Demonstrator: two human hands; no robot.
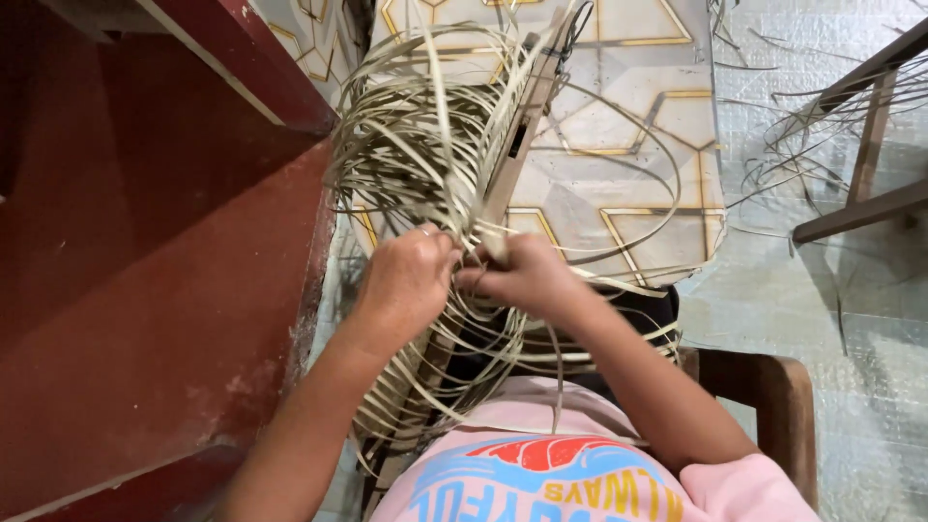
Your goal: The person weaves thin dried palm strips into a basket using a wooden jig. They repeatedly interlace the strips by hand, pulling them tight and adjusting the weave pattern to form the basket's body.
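Observation:
A loose tangle of pale flat cane strips (416, 145) loops around a narrow wooden frame (527, 116) that runs from my lap up and away. My left hand (404, 280) grips a bundle of the strips at the middle of the tangle, a ring on one finger. Right beside it, my right hand (522, 275) pinches strips against the frame. The two hands almost touch. More strips (464, 377) curl down under my forearms onto my lap.
A dark red wooden surface (145, 271) fills the left. A pale cushion with gold line pattern (628, 145) lies ahead. A wooden chair arm (773, 387) is at my right, a wooden frame (870, 135) with stray strips at the far right.

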